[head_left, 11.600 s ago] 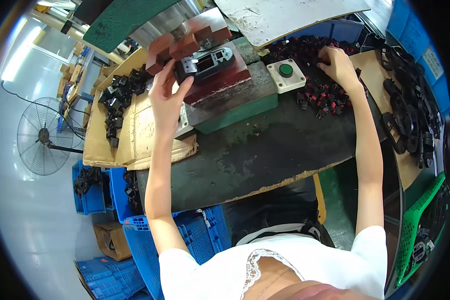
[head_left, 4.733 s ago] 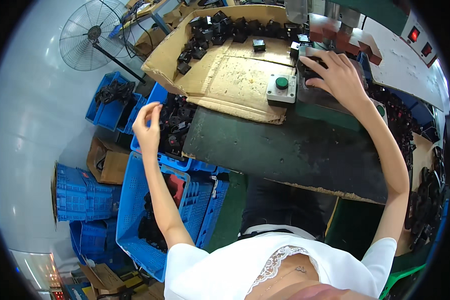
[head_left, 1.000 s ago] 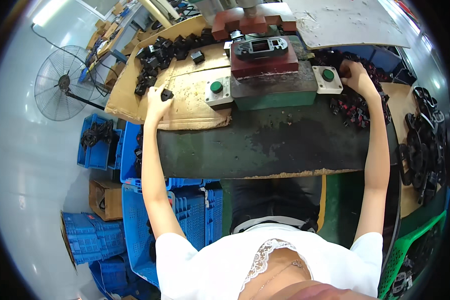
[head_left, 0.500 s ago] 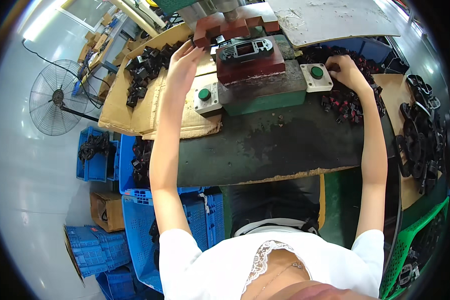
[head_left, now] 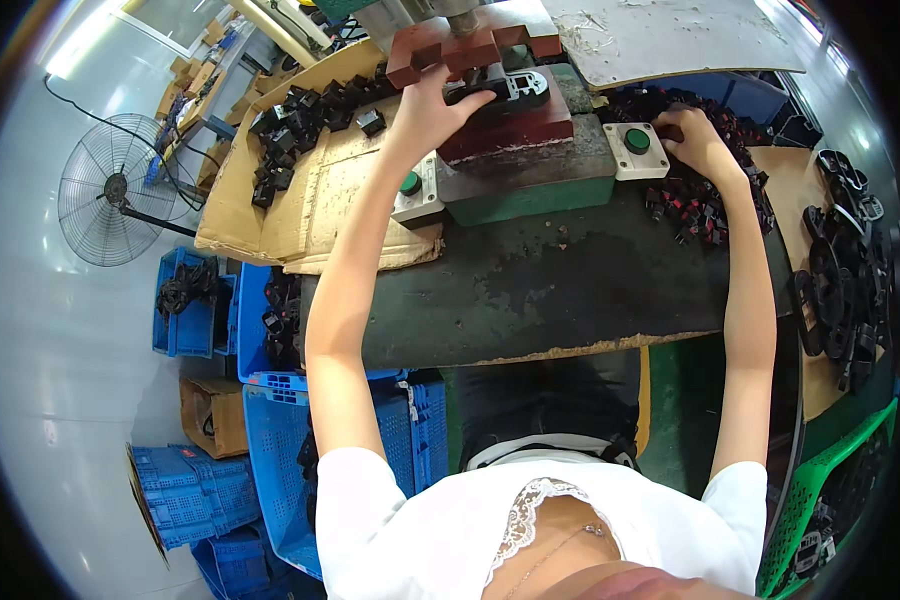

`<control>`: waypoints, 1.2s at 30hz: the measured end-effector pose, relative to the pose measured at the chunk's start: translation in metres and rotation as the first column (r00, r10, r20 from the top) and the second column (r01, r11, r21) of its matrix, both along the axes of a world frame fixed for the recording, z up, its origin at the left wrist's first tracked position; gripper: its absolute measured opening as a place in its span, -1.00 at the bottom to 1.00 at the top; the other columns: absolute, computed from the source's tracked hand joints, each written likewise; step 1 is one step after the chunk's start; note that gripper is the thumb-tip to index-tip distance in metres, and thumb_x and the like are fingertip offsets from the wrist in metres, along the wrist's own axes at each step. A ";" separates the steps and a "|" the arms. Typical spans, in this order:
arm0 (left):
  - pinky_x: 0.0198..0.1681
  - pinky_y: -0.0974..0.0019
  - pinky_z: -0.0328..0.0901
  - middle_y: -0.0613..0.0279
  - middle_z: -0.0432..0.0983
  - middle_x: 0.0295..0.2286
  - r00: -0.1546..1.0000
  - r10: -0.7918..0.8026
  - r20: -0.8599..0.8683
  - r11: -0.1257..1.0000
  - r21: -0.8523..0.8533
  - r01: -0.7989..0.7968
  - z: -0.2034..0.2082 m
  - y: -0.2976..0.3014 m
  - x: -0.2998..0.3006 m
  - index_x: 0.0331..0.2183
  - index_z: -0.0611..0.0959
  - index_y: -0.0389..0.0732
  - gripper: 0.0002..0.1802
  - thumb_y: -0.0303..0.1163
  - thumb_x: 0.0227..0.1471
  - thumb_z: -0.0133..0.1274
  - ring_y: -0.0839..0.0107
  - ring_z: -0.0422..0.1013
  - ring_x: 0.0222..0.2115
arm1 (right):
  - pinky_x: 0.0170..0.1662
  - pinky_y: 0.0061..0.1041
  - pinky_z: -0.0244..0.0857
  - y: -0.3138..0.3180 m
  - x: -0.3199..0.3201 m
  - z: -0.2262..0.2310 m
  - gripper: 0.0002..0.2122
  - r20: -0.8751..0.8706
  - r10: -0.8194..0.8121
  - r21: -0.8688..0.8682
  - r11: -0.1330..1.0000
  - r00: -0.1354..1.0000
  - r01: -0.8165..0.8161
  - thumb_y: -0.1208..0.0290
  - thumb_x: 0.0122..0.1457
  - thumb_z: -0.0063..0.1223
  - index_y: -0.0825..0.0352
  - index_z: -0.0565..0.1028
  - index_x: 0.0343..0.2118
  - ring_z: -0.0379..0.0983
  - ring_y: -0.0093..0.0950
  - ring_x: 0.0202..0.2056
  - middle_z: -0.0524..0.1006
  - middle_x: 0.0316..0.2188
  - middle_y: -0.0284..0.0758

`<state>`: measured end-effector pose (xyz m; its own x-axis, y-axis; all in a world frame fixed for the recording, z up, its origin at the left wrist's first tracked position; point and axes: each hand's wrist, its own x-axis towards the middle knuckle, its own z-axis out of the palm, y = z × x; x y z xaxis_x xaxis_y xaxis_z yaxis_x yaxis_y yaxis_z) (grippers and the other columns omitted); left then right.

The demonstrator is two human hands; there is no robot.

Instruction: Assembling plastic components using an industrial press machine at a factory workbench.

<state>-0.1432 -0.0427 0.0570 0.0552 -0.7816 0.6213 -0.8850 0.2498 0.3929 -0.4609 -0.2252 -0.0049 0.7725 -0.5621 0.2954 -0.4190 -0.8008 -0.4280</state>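
My left hand [head_left: 432, 118] reaches under the raised dark-red upper block [head_left: 475, 45] of a press. Its thumb and fingers close around the left end of a long black-and-grey plastic housing [head_left: 527, 88], which lies on the dark-red lower block [head_left: 515, 137]. The hand covers much of that housing. At the right, my right hand [head_left: 698, 145] rests with curled fingers over a heap of small black and red parts [head_left: 692, 212]. Those fingertips are beside the white box with a green button [head_left: 636, 142]; what they hold, if anything, is hidden.
Left of the press, a cardboard tray [head_left: 305, 215] holds several black blocks [head_left: 288, 135]. A second green button box [head_left: 416, 190] stands near my left wrist. Black frames [head_left: 835, 260] lie at the far right. Blue crates [head_left: 280, 430] stand at lower left, with a fan [head_left: 116, 188] beyond.
My left hand has moved right, from beside the press onto the housing. A black block now shows on the cardboard where that hand was. My right hand has barely moved.
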 end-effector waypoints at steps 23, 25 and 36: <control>-0.01 0.34 0.20 0.30 0.54 -0.34 0.899 -0.071 -0.433 0.974 0.164 0.156 -0.001 0.001 0.002 -0.31 0.66 -0.18 -0.69 -0.30 -0.19 0.26 0.44 0.39 -0.15 | -0.19 -0.68 0.28 0.035 -0.004 0.057 -0.78 0.374 0.163 0.553 0.751 0.913 -0.361 0.57 -0.07 0.21 0.36 0.43 -0.35 0.38 -0.71 -0.33 0.46 -0.40 -0.45; -0.03 0.34 0.22 0.36 0.51 -0.38 0.873 -0.073 -0.483 0.976 0.145 0.162 0.000 0.004 0.001 -0.32 0.67 -0.17 -0.68 -0.29 -0.22 0.29 0.45 0.40 -0.21 | -0.20 -0.68 0.27 0.050 0.003 0.065 -0.82 0.430 0.199 0.575 0.692 0.881 -0.437 0.56 -0.05 0.19 0.37 0.45 -0.36 0.38 -0.71 -0.34 0.49 -0.38 -0.43; -0.01 0.38 0.19 0.35 0.52 -0.26 0.944 -0.159 -0.289 0.966 0.152 0.209 0.008 0.004 -0.004 -0.29 0.63 -0.15 -0.64 -0.26 -0.22 0.27 0.51 0.38 -0.20 | -0.19 -0.65 0.31 0.056 0.102 0.063 -0.75 0.549 0.115 0.288 0.904 0.828 -0.316 0.55 0.04 0.13 0.40 0.40 -0.19 0.41 -0.68 -0.31 0.52 -0.34 -0.39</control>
<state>-0.1467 -0.0386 0.0655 0.0467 -0.8907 0.4522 -0.6832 0.3018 0.6650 -0.3589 -0.1687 0.0586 0.6808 -0.5411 0.4937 0.1044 -0.5954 -0.7966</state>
